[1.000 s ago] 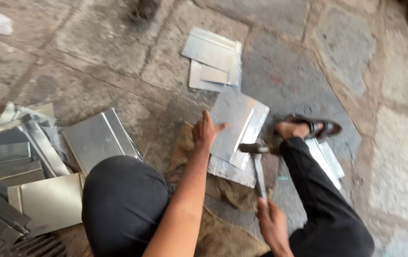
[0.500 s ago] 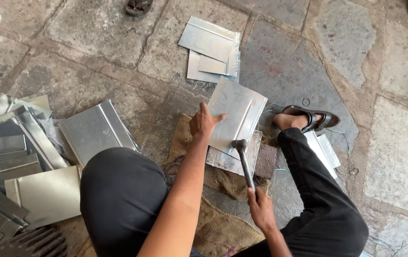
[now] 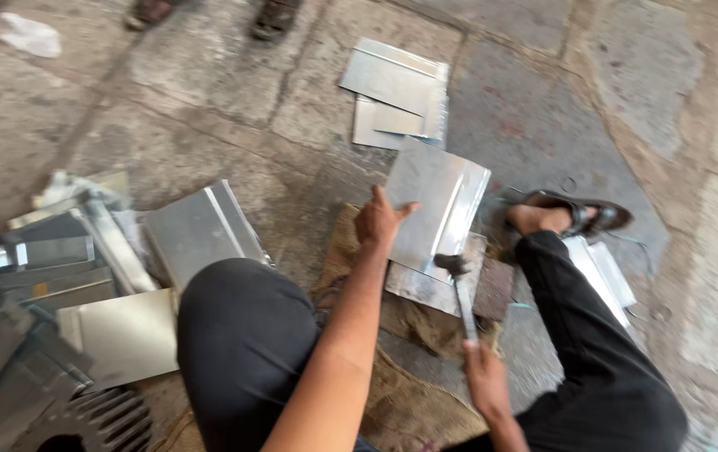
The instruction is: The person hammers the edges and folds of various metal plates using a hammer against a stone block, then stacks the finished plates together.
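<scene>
The left hand (image 3: 380,219) presses flat on the bent metal sheet (image 3: 436,208), steadying it over a block (image 3: 434,285); the right hand (image 3: 484,377), fist closed, grips a hammer (image 3: 462,289), its head seemingly touching the sheet's near edge.

Beyond the fingers of the left hand (image 3: 378,223), bare grey stone floor (image 3: 233,100) lies open up to a stack of flat silver metal sheets (image 3: 397,88). Left of those fingers, a heap of bent grey metal sheets (image 3: 83,268) crowds the ground. Right of the right hand (image 3: 484,381), a black-trousered leg (image 3: 593,343) blocks passage.
</scene>
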